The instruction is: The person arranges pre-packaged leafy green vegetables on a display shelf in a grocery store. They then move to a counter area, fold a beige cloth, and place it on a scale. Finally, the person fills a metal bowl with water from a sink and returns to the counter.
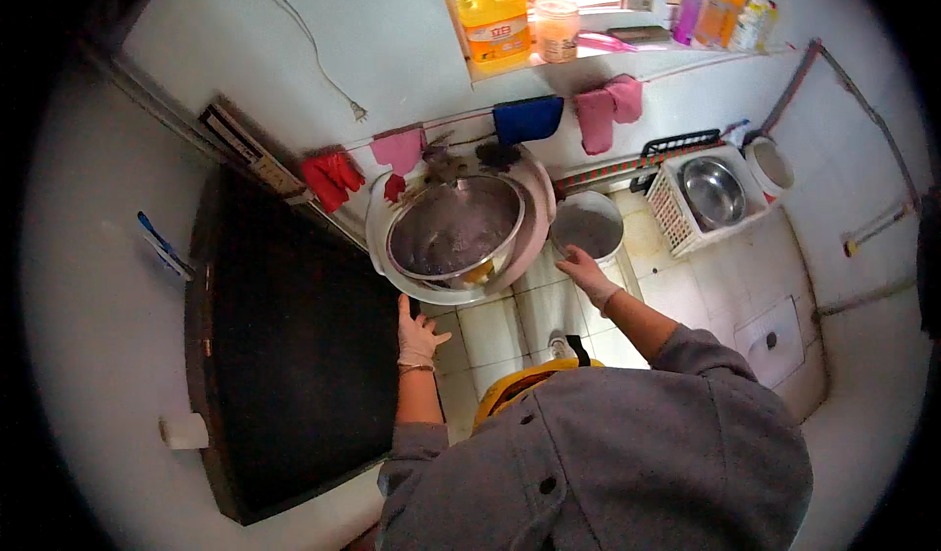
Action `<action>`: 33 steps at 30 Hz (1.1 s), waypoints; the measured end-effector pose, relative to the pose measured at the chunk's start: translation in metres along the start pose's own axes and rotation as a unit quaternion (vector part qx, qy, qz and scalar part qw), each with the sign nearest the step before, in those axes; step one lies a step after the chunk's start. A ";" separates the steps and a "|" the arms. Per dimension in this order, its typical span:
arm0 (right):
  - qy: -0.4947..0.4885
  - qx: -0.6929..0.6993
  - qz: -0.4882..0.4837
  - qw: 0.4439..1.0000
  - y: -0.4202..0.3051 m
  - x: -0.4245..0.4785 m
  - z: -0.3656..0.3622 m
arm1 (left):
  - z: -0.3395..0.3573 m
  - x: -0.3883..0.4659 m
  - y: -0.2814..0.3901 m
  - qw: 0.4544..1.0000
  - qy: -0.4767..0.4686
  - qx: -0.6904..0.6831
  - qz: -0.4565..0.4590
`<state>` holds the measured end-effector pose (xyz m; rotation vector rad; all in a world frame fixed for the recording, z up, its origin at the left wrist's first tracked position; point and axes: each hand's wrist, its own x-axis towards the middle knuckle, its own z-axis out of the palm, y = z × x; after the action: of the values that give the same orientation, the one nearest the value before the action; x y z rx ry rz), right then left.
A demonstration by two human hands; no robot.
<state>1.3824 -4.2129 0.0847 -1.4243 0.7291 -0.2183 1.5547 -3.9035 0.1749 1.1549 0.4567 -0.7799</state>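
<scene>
A wide metal basin (pixel 456 227) with dark, wet contents rests tilted over a white washbasin (pixel 540 257). Something yellow (pixel 479 272) shows at its lower rim. My left hand (pixel 420 336), in a thin pale glove, is just below the washbasin's front edge, fingers spread and holding nothing. To the right, my right hand (pixel 586 274), gloved likewise, is by the lower rim of a white bucket (pixel 588 224); whether its fingers touch or grip the rim cannot be told. The bucket stands right of the washbasin.
Red gloves (pixel 332 178), pink cloths (pixel 399 150) and a blue cloth (pixel 528 118) hang behind the washbasin. A white crate (pixel 670 220) holds a steel bowl (pixel 713 192) at right, with a squat toilet (pixel 770 339) in the floor beyond. A dark doorway or panel (pixel 301 360) is at left.
</scene>
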 end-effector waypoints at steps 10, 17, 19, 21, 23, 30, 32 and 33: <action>-0.014 0.036 0.156 0.987 -0.078 0.089 0.079 | 0.011 0.096 0.006 0.998 0.028 -0.026 -0.055; 0.002 0.063 0.230 0.971 -0.063 0.114 0.093 | 0.036 0.113 0.011 0.998 0.031 0.019 -0.058; -0.036 0.087 0.225 0.970 -0.057 0.117 0.096 | 0.017 0.143 0.005 0.995 0.079 0.010 -0.065; -0.015 0.050 0.211 0.976 -0.049 0.121 0.096 | 0.015 0.150 0.004 0.993 0.097 0.012 -0.069; 0.005 0.050 0.189 0.981 -0.037 0.126 0.090 | 0.034 0.134 0.010 0.991 0.107 0.030 -0.068; -0.042 -0.018 0.119 0.992 -0.040 0.106 0.089 | 0.008 0.134 0.001 0.998 0.043 0.012 -0.048; -0.040 -0.056 0.118 0.991 -0.042 0.098 0.083 | 0.021 0.119 0.005 0.996 0.078 0.037 -0.033; -0.025 -0.043 0.120 0.991 -0.039 0.096 0.083 | 0.019 0.117 0.003 0.996 0.069 0.038 -0.036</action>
<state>1.5147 -4.2041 0.0883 -1.4029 0.8685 0.0369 1.6331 -3.9571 0.1030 1.2740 0.5910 -0.7887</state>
